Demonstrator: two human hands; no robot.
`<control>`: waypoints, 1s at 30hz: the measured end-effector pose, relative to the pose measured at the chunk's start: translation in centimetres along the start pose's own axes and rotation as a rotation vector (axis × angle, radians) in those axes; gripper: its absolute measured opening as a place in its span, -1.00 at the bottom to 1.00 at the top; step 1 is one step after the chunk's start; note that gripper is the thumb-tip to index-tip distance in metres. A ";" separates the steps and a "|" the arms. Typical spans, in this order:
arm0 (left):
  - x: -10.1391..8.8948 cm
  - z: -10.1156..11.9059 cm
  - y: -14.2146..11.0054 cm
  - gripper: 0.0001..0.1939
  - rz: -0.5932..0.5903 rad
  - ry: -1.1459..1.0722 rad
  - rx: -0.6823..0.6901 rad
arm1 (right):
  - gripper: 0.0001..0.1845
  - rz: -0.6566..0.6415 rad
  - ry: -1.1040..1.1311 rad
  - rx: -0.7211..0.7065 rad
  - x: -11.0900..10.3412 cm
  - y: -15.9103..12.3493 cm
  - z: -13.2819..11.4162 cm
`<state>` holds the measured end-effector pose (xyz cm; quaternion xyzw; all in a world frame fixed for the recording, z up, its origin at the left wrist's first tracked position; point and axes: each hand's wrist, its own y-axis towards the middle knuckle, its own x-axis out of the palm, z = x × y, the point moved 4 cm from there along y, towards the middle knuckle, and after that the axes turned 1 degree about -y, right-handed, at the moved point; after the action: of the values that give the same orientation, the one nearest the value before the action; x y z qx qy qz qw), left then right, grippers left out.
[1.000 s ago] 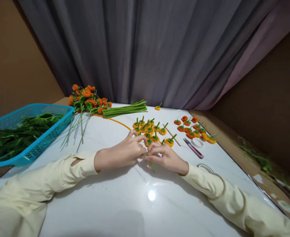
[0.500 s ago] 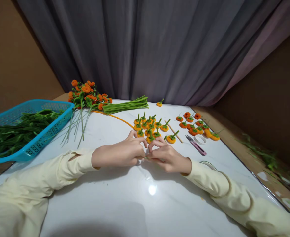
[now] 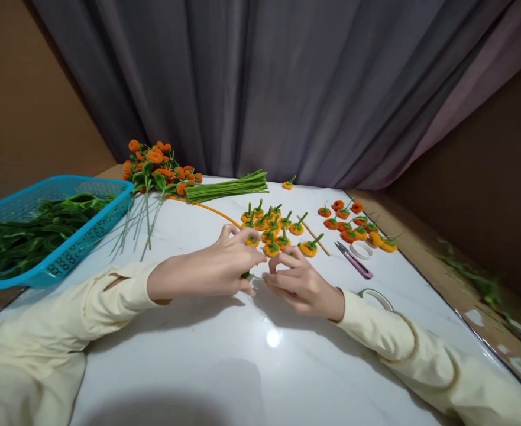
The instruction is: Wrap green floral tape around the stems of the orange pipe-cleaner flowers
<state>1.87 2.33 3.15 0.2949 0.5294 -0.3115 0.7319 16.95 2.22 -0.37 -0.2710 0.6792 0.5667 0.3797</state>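
Just in front of the yellow pipe-cleaner flowers (image 3: 271, 248), my two hands work close together over the white table. My left hand (image 3: 204, 271) is closed on a small piece of green pipe cleaner (image 3: 245, 275), mostly hidden by the fingers. A thin green strand runs from it across the gap to my right hand (image 3: 303, 285), whose fingertips pinch its other end. The yellow flowers lie face down with short green stems pointing up.
A blue basket (image 3: 87, 239) of green leaves stands left. Behind are finished orange flowers (image 3: 156, 157), a bundle of green pipe cleaners (image 3: 227, 187) and an orange one (image 3: 207, 207). At right lie orange flower heads (image 3: 344, 226), a thin stick (image 3: 316, 236), pink snips (image 3: 355, 260) and tape rolls (image 3: 376, 299).
My left hand has moved left and its fingers have opened out a little, so a gap now shows between the hands with the green strand across it. My right hand has hardly moved.
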 end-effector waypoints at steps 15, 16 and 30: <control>0.3 2.2 -0.2 -0.74 0.091 0.215 0.211 | -0.75 0.057 0.317 0.245 -0.1 0.4 0.3; 0.2 2.1 -0.2 -0.74 0.085 0.200 0.207 | -0.76 0.059 0.270 0.187 -0.2 0.5 0.1; 1.5 -0.8 1.0 -0.85 -0.308 -0.501 -0.103 | -0.67 -0.021 -0.402 -0.450 -0.9 0.3 -3.0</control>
<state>2.53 3.36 1.55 0.0875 0.3858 -0.4549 0.7978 16.56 -0.65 0.74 -0.2377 0.4449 0.7413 0.4427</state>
